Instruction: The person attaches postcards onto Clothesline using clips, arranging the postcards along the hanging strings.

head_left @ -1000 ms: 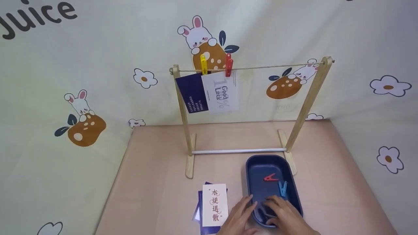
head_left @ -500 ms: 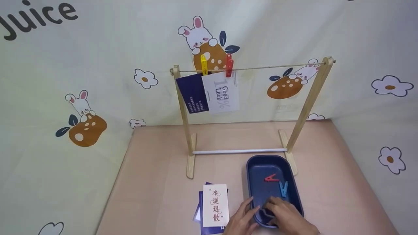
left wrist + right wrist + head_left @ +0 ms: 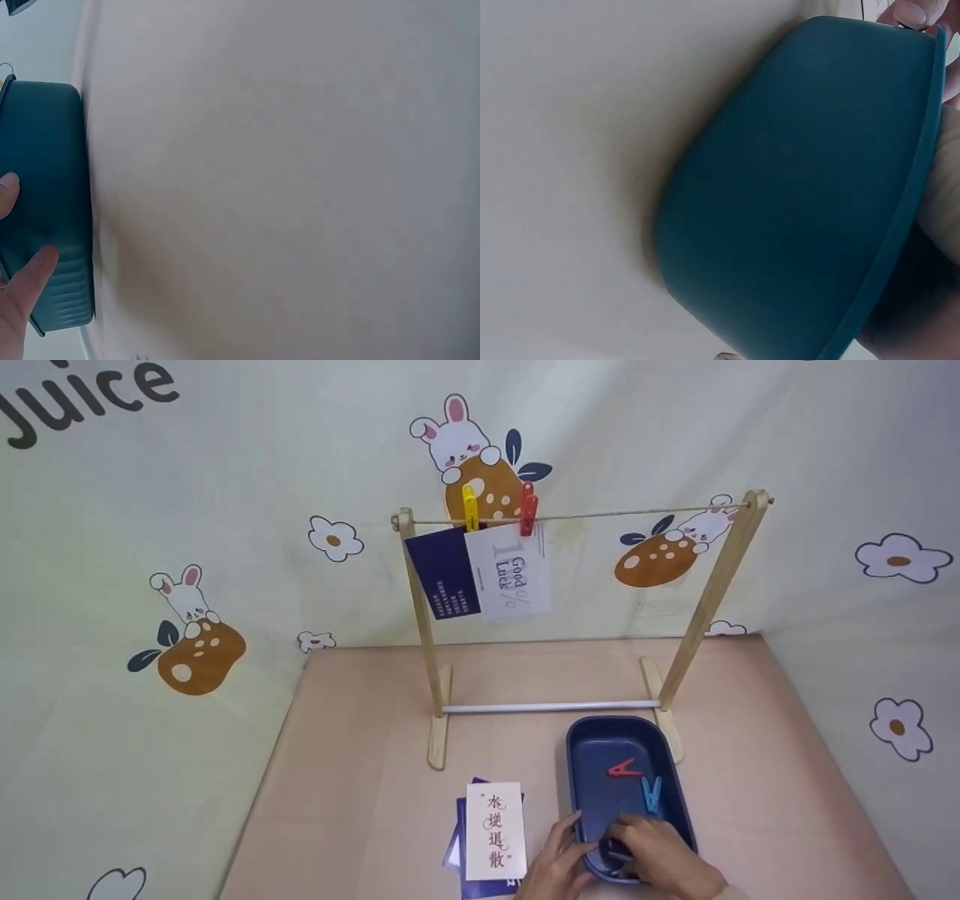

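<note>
From my end I am seeing the right hand (image 3: 664, 855) bunching its fingers more tightly than a second ago, when they were spreading over the near end of the dark blue tray (image 3: 611, 746). It is reaching down inside, back of the hand upward, fingers curling; a dark, narrow thing (image 3: 618, 856) is showing beneath them, but I cannot tell whether they are pinching it.

The left hand (image 3: 553, 864) is sitting slightly farther right than before, its fingers fairly straight and parted, resting against the tray's left rim and outer wall and gripping nothing else.

The tray is standing before the wooden stand's right foot (image 3: 667, 739). Inside, beyond the right hand, a red clothespin (image 3: 624, 769) and a blue clothespin (image 3: 652, 795) are lying unmoved. Left of the tray, a white card with red characters (image 3: 495, 831) is lying on the stack, just beside the left hand.
</note>
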`<state>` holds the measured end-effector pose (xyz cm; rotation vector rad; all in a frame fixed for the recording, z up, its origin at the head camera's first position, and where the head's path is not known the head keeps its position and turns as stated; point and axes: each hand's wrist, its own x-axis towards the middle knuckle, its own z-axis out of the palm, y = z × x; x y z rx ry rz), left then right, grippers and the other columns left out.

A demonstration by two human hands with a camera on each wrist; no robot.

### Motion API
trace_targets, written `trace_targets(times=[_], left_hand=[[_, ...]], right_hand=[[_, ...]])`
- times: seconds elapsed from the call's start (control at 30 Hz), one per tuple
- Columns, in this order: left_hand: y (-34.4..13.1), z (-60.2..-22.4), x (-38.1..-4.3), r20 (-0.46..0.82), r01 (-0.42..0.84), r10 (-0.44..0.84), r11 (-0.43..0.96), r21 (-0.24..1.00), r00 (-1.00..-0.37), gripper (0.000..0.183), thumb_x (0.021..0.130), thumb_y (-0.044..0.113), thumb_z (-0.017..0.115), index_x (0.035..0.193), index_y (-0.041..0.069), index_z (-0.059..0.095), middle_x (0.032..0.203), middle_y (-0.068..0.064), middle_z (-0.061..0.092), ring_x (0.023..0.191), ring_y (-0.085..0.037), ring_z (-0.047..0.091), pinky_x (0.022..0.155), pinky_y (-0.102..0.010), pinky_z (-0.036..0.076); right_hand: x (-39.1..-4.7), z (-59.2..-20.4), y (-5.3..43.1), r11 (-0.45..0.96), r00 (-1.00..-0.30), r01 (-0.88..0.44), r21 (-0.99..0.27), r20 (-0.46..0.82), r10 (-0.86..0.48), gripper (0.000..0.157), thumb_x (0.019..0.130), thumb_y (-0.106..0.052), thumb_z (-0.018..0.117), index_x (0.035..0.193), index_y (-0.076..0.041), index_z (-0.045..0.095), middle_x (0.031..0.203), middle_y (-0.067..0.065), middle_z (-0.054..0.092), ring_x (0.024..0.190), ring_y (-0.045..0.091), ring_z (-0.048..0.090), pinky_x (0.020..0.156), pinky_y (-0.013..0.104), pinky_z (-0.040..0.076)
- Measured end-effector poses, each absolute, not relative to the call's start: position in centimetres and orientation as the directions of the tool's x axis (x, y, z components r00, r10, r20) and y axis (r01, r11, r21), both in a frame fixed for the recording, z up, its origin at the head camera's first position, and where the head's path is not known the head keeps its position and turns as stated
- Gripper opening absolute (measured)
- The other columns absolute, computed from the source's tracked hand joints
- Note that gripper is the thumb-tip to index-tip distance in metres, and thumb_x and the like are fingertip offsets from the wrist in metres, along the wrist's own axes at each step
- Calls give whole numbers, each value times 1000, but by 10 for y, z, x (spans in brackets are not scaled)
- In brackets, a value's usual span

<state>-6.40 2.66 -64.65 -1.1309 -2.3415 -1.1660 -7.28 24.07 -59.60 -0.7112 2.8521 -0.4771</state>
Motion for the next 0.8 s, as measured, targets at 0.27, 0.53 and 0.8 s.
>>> trace_targets(times=[0.27, 0.53, 0.8], left_hand=[[27, -648, -64, 580, 750, 481, 344, 565, -658, 37, 74, 7, 83, 109, 5, 69, 141, -22, 42, 114, -36, 66, 97, -22, 54], [24, -651, -63, 496, 652, 456, 301, 696, -739, 32, 81, 5, 79, 110, 2, 68, 137, -25, 42, 104, -28, 70, 81, -13, 55], [25, -645, -60, 398, 575, 459, 358, 735, -794, 32, 81, 8, 80, 111, 8, 69, 136, -20, 48, 105, -22, 69, 84, -21, 58]], right_hand=[[-74, -599, 242, 832, -875, -417, -367, -87, -477, 23, 74, -9, 84, 94, -13, 75, 85, -2, 72, 74, 11, 66, 58, 34, 54], [-76, -598, 240, 810, -876, -375, -451, -112, -468, 23, 76, -10, 83, 97, -16, 75, 89, -6, 75, 78, 5, 66, 63, 32, 55], [-77, -599, 239, 815, -880, -306, -492, -180, -440, 20, 80, -6, 78, 98, -13, 75, 87, -5, 73, 74, 2, 59, 63, 30, 53]])
